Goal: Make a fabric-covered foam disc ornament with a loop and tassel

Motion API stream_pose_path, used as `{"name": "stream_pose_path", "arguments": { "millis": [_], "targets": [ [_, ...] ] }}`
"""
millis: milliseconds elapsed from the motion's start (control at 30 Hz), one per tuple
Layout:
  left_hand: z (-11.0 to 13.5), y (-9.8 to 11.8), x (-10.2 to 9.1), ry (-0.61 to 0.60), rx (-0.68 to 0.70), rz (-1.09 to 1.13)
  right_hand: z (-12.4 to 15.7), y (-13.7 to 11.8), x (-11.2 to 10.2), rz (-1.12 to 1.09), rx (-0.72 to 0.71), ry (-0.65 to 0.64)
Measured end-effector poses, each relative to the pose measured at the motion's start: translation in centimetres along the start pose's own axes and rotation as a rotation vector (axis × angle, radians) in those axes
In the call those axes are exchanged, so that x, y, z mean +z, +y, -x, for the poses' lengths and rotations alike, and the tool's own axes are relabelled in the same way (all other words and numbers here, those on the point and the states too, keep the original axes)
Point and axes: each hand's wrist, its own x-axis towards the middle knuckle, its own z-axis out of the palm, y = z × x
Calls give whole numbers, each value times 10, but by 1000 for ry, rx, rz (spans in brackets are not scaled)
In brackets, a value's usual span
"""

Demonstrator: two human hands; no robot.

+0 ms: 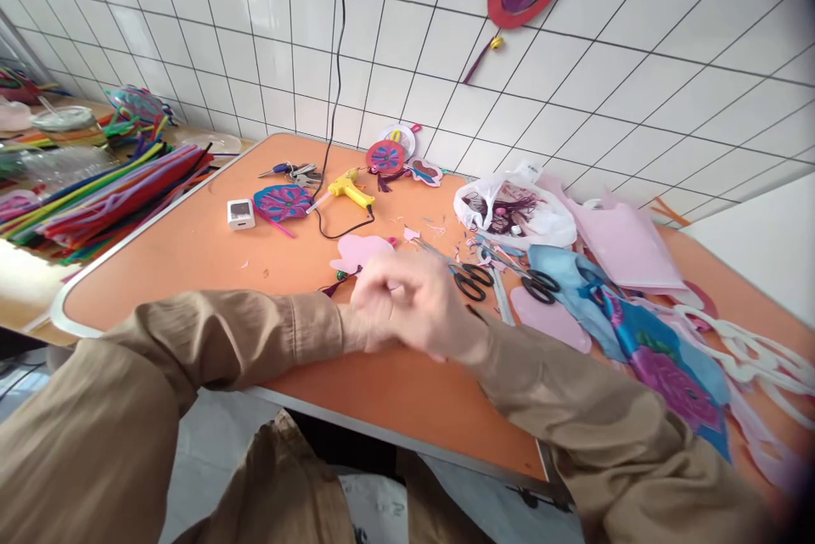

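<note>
My right hand (433, 306) lies across my left hand (373, 319) above the front middle of the orange table, both blurred by motion. The fingers of my right hand look curled; whatever they may hold is hidden. Most of my left hand's fingers are covered by the right. Just behind them is a pink butterfly-like cutout (360, 252), with a green bead (342, 276) and a dark tassel (331, 288) beside it. Two pairs of scissors (474, 281) (540, 285) rest to the right of my hands, near a pink rounded piece (551, 319).
A yellow glue gun (349, 187) with a black cord lies behind, near a blue-purple fan-shaped piece (283, 202), keys (302, 174) and a white box (240, 214). Right: a plastic bag (553, 217) of tassels, blue fabric (573, 272). Pipe cleaners (127, 196) lie left.
</note>
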Motion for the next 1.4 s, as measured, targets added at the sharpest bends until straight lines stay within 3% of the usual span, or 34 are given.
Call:
{"name": "stream_pose_path", "arguments": {
  "millis": [67, 133, 233, 367, 467, 567, 633, 700, 833, 1000, 1067, 1167, 1333, 1367, 1400],
  "targets": [
    [2, -13, -4, 58, -16, -39, 12, -5, 8, 237, -172, -235],
    [5, -23, -6, 99, -36, -75, 17, -5, 13, 511, -362, -360],
    [11, -34, -2, 183, -39, -137, 17, -3, 18, 708, -585, -361],
    [20, -38, 7, 224, -9, -221, 19, -9, 18, 664, -632, -284],
    [21, -27, 10, 283, 6, -325, 14, -7, 12, 586, -509, -181],
    [17, -3, 8, 259, -42, -473, -12, 12, 3, 426, -235, -7],
    [15, 12, 4, 124, -93, -480, -43, 32, 1, 404, -90, -41],
    [14, 22, 0, -1, -155, -268, -79, 53, 5, 526, -55, -116],
    [20, 19, -7, 23, -244, 184, -142, 84, 29, 835, -107, -308],
    [37, 11, -3, -259, -265, 151, -177, 106, 59, 776, -23, -315],
    [39, 13, -1, -302, -265, 117, -183, 110, 60, 709, 14, -261],
    [38, 18, -2, -315, -235, 96, -188, 110, 46, 555, 104, -121],
    [39, 18, -4, -295, -173, 64, -170, 96, -4, 177, 290, 96],
    [41, 18, -5, -293, -152, 46, -161, 93, -15, 57, 337, 126],
    [42, 19, -5, -294, -129, 32, -150, 91, -26, -258, 435, 201]
  ]
}}
